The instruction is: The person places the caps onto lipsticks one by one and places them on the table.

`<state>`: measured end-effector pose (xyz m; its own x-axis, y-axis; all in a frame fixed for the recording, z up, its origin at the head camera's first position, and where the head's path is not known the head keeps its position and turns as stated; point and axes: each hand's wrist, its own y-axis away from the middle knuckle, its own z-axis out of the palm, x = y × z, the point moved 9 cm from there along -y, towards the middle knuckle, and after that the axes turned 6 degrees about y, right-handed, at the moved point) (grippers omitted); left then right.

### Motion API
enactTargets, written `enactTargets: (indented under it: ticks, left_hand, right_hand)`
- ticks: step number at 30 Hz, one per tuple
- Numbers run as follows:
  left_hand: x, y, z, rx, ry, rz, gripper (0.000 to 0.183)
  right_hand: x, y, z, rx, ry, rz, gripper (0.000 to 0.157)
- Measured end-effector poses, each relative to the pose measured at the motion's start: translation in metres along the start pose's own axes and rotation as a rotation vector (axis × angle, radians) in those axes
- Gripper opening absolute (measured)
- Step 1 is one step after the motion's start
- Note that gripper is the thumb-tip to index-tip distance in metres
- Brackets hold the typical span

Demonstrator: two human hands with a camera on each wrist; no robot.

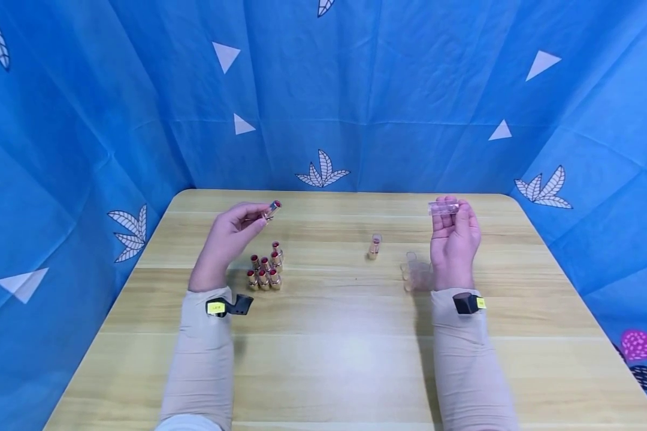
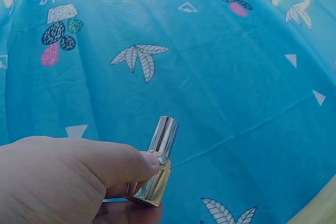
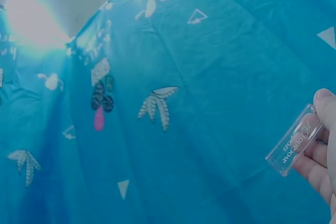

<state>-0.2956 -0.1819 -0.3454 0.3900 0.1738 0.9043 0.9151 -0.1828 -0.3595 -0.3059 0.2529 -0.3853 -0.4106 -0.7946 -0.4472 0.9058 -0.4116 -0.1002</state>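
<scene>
My left hand (image 1: 232,235) pinches an uncapped lipstick (image 1: 272,210) between thumb and fingers, raised over the left of the table. In the left wrist view that lipstick (image 2: 161,156) shows a shiny metallic tube on a gold base. My right hand (image 1: 455,244) holds a clear lipstick cap (image 1: 443,208) sideways at the right. White lettering reading "avocado Oil" shows on the cap (image 3: 296,141) in the right wrist view. Below my left hand stand several uncapped lipsticks (image 1: 264,279) with red tips. Between the hands stands one lipstick (image 1: 374,248) with a clear cap over it.
Several clear caps (image 1: 416,273) stand in a group beside my right wrist, partly hidden by it. The wooden table (image 1: 329,359) ends at a blue patterned cloth (image 1: 356,90) at the back and sides.
</scene>
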Motion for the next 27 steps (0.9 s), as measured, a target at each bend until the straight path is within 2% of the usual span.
enactTargets:
  ticks: [6, 12, 17, 19, 25, 27]
  left_hand:
    - [0.007, 0.000, 0.010, -0.012, -0.009, -0.017, 0.032]
    - [0.034, 0.003, 0.022, -0.035, 0.031, -0.013, 0.034]
    - [0.048, 0.004, 0.033, -0.054, -0.014, 0.003, 0.033]
    - [0.048, 0.004, 0.037, -0.057, -0.039, 0.009, 0.033]
    - [0.039, 0.000, 0.048, -0.086, -0.118, 0.097, 0.031]
    - [0.041, 0.000, 0.053, -0.099, -0.130, 0.109, 0.031]
  right_hand:
    - [0.014, 0.009, 0.016, -0.034, 0.001, 0.028, 0.026]
    - [0.025, 0.016, 0.031, -0.087, 0.004, 0.031, 0.026]
    - [0.031, 0.022, 0.043, -0.121, -0.004, 0.039, 0.023]
    - [0.035, 0.025, 0.047, -0.132, -0.006, 0.046, 0.022]
    - [0.044, 0.034, 0.059, -0.173, 0.003, 0.058, 0.020]
    - [0.047, 0.038, 0.064, -0.192, 0.012, 0.061, 0.020]
